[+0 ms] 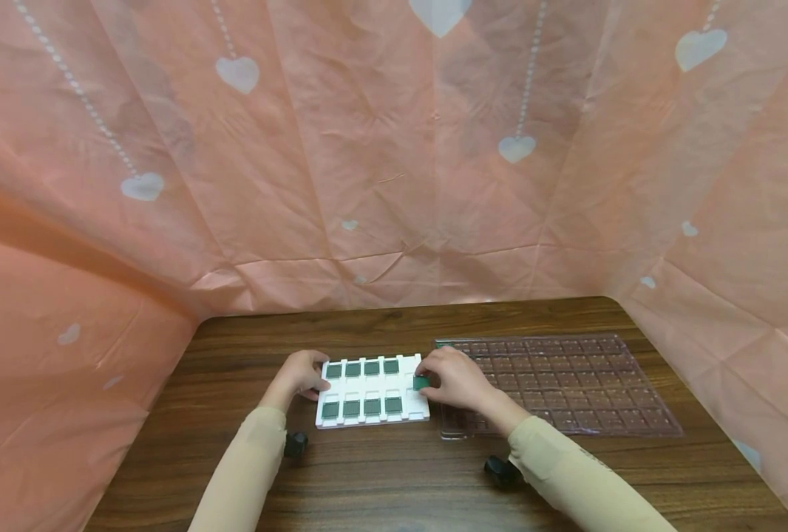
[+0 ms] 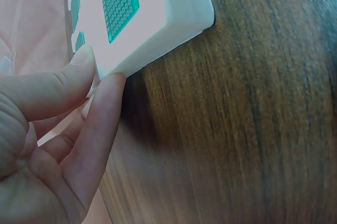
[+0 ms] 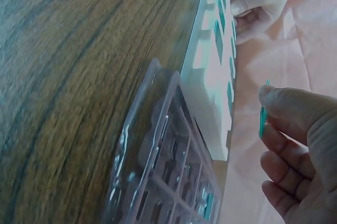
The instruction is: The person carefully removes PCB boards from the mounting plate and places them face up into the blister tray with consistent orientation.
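Head view: the counter (image 1: 381, 480) bears the clear tray (image 1: 560, 384) at three o'clock of the white tray (image 1: 357, 387). My left fingers (image 2: 100, 124) pinch the white tray's nine-o'clock end; my right fingers (image 3: 284, 147), nearly closed, pinch the green board (image 1: 420, 383) above the three-o'clock end. A slackened pinch could drop it crooked.

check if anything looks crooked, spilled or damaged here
Nothing stands out beyond creases in the pink backdrop: eight green boards sit in two rows in the white tray, the clear plastic tray lies beside it, and the right hand pinches another board.
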Available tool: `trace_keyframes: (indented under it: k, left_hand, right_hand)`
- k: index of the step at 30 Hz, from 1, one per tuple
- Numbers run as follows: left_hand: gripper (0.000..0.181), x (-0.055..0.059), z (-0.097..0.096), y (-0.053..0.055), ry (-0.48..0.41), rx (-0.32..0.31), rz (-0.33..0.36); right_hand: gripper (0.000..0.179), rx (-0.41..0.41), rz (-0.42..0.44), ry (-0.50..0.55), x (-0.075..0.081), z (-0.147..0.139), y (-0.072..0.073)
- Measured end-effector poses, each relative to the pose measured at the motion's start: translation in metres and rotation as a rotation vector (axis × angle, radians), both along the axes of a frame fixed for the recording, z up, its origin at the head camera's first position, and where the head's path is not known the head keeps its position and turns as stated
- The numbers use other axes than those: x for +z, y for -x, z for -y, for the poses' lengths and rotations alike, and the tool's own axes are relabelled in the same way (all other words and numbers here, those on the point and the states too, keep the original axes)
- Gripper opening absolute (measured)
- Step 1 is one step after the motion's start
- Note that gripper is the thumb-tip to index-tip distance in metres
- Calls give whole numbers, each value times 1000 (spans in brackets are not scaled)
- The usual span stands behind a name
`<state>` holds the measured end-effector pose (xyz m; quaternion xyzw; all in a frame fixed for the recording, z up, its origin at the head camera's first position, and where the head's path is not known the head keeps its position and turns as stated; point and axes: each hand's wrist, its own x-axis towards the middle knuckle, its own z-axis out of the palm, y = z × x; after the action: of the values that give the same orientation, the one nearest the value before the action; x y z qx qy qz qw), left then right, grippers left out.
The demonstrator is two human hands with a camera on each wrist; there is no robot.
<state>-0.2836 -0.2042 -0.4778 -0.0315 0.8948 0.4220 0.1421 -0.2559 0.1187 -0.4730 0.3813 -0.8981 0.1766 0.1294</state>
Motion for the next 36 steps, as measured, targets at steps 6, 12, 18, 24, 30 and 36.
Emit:
trace_keyframes:
  k: [6, 12, 18, 24, 30, 36]
  left_hand:
    - [60, -1, 1, 0, 5, 1, 8]
    - [61, -1, 1, 1, 2, 7, 17]
    - [61, -1, 1, 0, -2, 11, 20]
    - [60, -2, 2, 0, 1, 4, 5]
    - [60, -4, 2, 1, 3, 6, 9]
    - [61, -5, 2, 3, -4, 12, 16]
  right_hand:
    - [24, -36, 24, 16, -2, -9, 2]
    - [23, -82, 66, 28, -1, -18, 5]
    - [22, -125, 96, 30, 2, -29, 10]
    - [24, -170, 124, 38, 4, -39, 15]
    - [24, -217, 130, 23, 3, -48, 24]
    - [24, -243, 137, 11, 4, -54, 31]
